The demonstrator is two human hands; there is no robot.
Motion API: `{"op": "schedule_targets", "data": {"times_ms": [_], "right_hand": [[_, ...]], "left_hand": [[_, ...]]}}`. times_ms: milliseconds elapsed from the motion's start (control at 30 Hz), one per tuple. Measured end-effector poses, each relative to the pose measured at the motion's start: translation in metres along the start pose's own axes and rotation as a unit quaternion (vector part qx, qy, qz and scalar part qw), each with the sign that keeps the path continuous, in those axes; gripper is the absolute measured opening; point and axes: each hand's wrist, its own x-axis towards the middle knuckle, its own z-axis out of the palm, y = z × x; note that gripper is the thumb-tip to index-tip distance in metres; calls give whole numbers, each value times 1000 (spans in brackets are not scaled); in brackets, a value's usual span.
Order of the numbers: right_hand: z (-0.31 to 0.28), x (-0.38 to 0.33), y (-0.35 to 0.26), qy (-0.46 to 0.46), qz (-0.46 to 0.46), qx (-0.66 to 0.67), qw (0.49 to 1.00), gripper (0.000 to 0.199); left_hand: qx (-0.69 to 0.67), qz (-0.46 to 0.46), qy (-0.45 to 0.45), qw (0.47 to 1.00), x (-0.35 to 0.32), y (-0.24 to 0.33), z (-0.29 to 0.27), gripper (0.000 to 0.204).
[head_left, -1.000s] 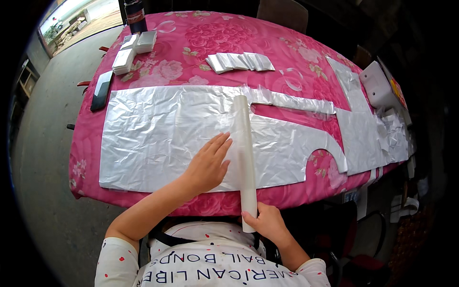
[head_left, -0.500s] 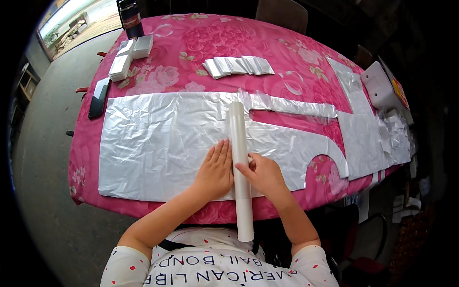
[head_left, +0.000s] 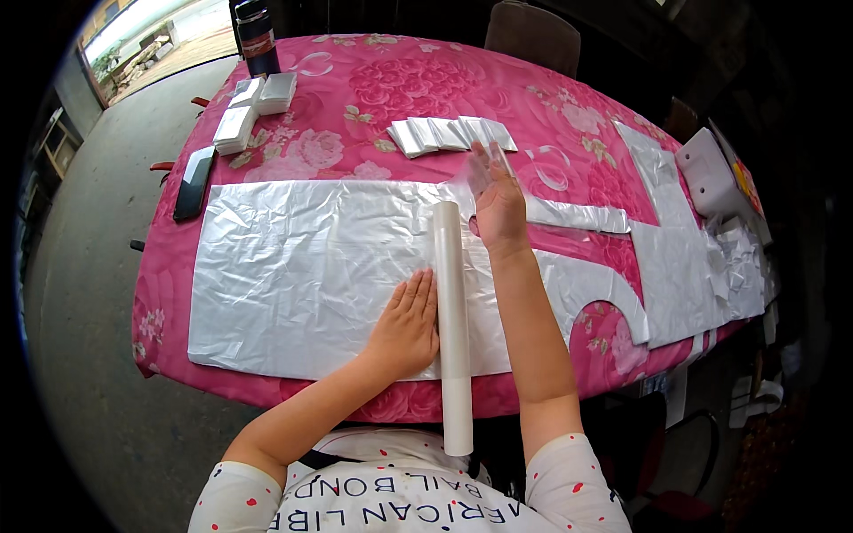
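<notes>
A stack of thin, shiny whitish plastic sheets, cut like aprons [head_left: 284, 266], lies spread on the table with curved cut-outs toward its right part. Across it, pointing toward me, rests a long pale tube [head_left: 452, 311] whose near end juts past the table edge. My left hand [head_left: 406, 324] lies flat on the plastic, fingers stretched out along the tube's left side. Farther off, my right hand [head_left: 499, 200] is raised at the far edge of the sheets, its fingers closed on thin clear film; the film partly veils the fingertips.
Folded plastic packets [head_left: 451, 135] lie fanned out beyond the sheets. Stacked packets [head_left: 238, 127], a phone [head_left: 194, 184] and a dark bottle [head_left: 258, 40] stand or lie at the left. More plastic sheeting [head_left: 680, 284] and a white box-like holder [head_left: 709, 173] are at the right.
My right hand has left the tube and reached away to the far edge of the plastic, lifting film there. My left hand stays beside the tube. The view has shifted slightly.
</notes>
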Motion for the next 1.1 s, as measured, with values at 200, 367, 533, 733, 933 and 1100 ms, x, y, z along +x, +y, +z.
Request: {"op": "schedule_targets", "data": {"times_ms": [200,367,533,733,933,1100], "right_hand": [[125,-54,57,-207,-83,-365,904,38],[168,-105,173,-353,-85,-504,783,46],[180,-132,168,-471,-52,-581,662,61],[123,-154,67,-437,-149,-430,776,52],[5,-160,-13,-235,-207,-574,756,43],[-45,-165,-28,-253,-146,-625,724,43]], "left_hand": [[-101,38,27,994,0,1,-10,58],[30,24,18,999,1,-6,23,60],[-27,-2,22,999,0,-2,17,57],[-275,-56,171,944,11,-24,-9,54],[-798,-263,88,536,89,-58,-35,56],[-884,-316,47,341,104,-70,-24,73]]}}
